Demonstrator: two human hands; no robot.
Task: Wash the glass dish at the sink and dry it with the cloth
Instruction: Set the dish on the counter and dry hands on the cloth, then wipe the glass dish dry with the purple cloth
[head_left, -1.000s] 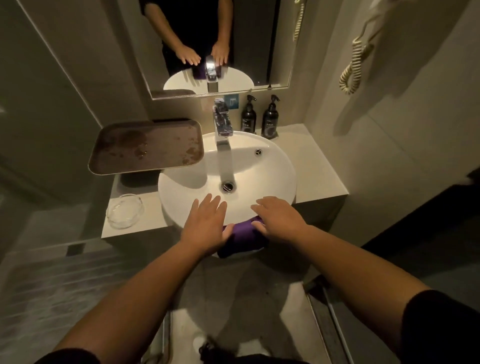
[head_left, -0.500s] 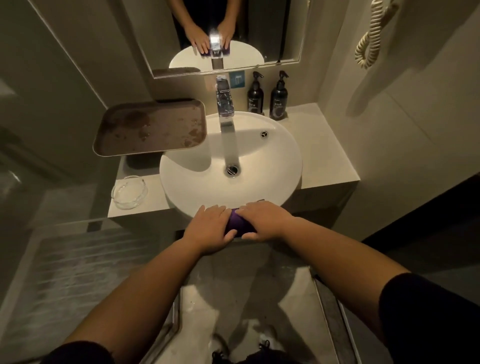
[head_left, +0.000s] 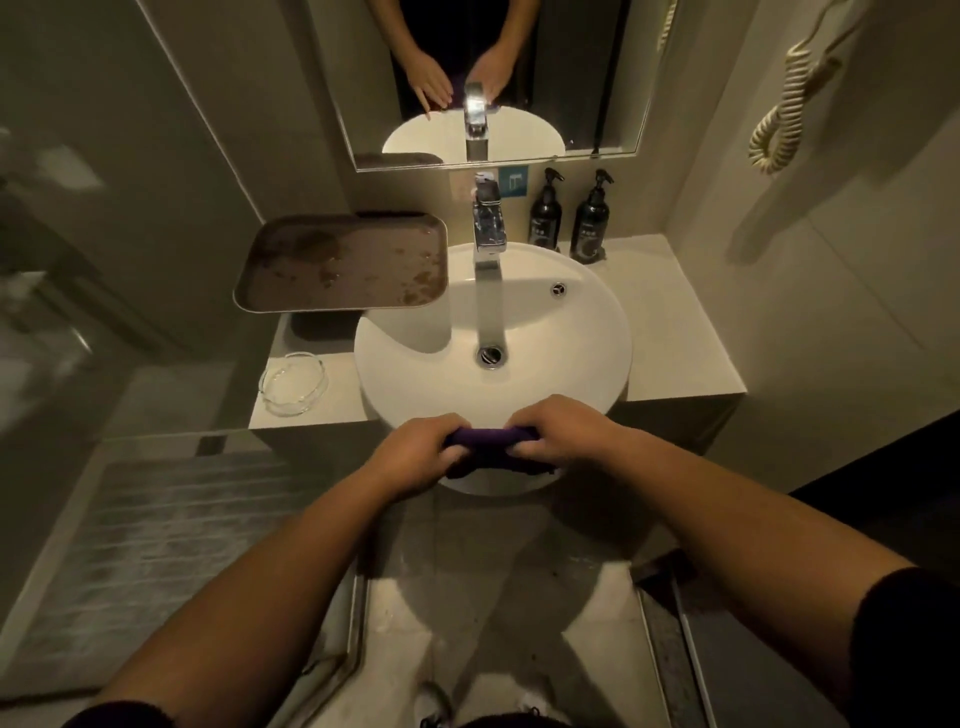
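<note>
Glass dish (head_left: 293, 383) sits on the worktop (head_left: 670, 332) left of the sink (head_left: 571, 332), well apart from both hands, untouched. Purple cloth (head_left: 485, 447) bunched at the sink's near rim, gripped at both ends: left hand (head_left: 415, 457) curled around its left end, right hand (head_left: 558, 434) curled around its right end, fingers of both closed on the fabric. Both forearms reach forward from the lower corners, converging at the rim, knuckles up. Tap (head_left: 488, 228) stands behind the bowl, drain (head_left: 490, 355) in the middle; whether water runs is hard to tell. Brown tray (head_left: 343, 262) overhangs the worktop at left. Two dark pump bottles (head_left: 569, 218) stand by the wall. Most of the cloth hidden under the fingers; its lower edge hangs over the rim in shadow. Dim lighting.
</note>
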